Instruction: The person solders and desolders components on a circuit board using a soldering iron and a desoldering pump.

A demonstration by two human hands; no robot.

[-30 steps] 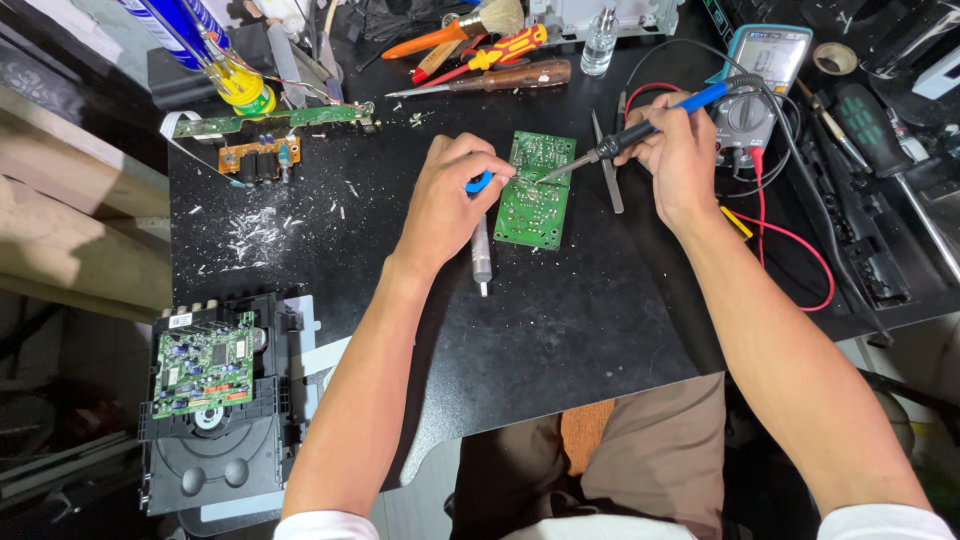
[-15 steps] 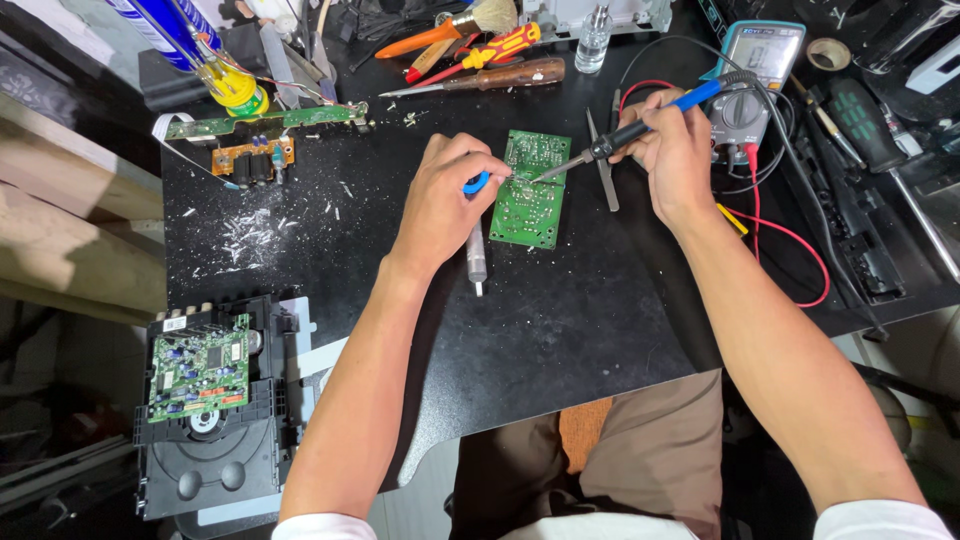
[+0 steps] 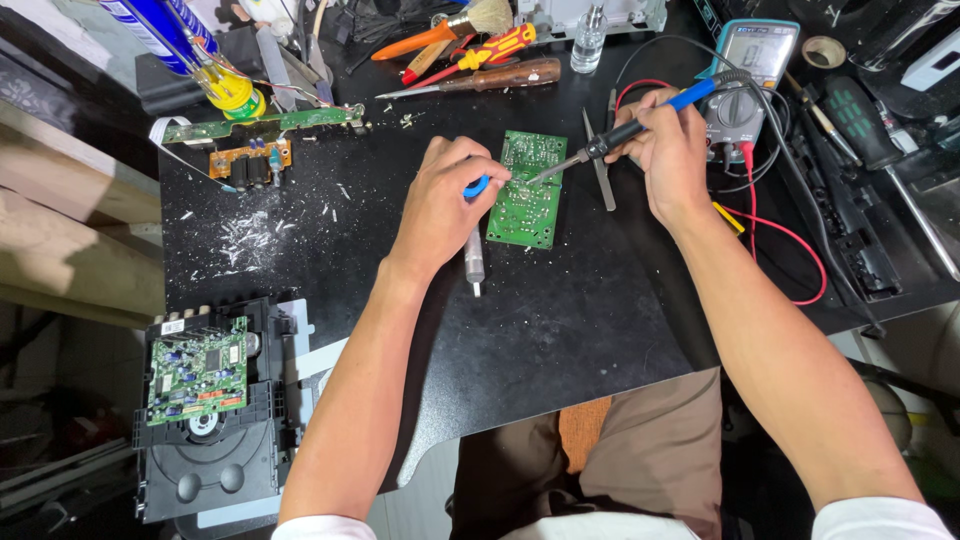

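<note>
**Bench inspection: soldering iron applied to green circuit board**

The small green circuit board (image 3: 527,190) lies flat on the black table (image 3: 560,330), component side down, and serves as the landmark here.

Right hand (image 3: 668,150): closed in a pen grip around the blue-handled soldering iron (image 3: 630,128), right of the board. The iron slants down to the left, its tip meeting the board's upper middle area.

Left hand (image 3: 445,200): curled, just left of the board, fingers wrapped round a desoldering pump (image 3: 474,245) with a blue plunger cap and a pale barrel that trails toward the person. Fingertips touch the board's left edge (whether the pump nozzle reaches the joint cannot be told).

Surroundings: tweezers (image 3: 600,165) lie just right of the board, under the iron. A multimeter (image 3: 750,75) with red lead (image 3: 790,240) sits farther right. Screwdrivers (image 3: 480,65) and a brush (image 3: 470,22) lie beyond the board. A long narrow board (image 3: 262,125) and white debris (image 3: 245,235) lie well to the left; an opened disc drive (image 3: 205,410) sits at the near left table edge.

Assessment: to do this step well, I judge that the tip should rest squarely on one pad, the board stay pinned against sliding, and the pump nozzle sit close beside the joint. The iron should dwell briefly to spare the pad.
</note>
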